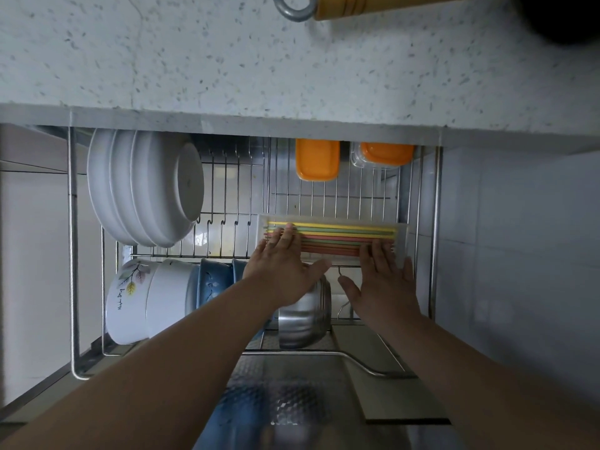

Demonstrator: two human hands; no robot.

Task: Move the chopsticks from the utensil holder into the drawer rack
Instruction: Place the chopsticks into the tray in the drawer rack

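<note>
Several coloured chopsticks [337, 237] in yellow, green, red and orange lie side by side in a clear plastic tray [404, 237] inside the pulled-out wire drawer rack [74, 254]. My left hand [282, 264] lies flat with its fingers spread over the chopsticks' left ends. Over their right ends rests my right hand [384, 277], also flat, fingers apart. Neither hand grips anything. No utensil holder shows in view.
White bowls [146, 190] stand on edge at the rack's back left. Patterned bowls [136, 300] and a steel bowl [305, 316] sit in front. Two orange-lidded boxes [318, 159] lie at the back. The speckled countertop [227, 60] overhangs, with a yellow handle [373, 4] on it.
</note>
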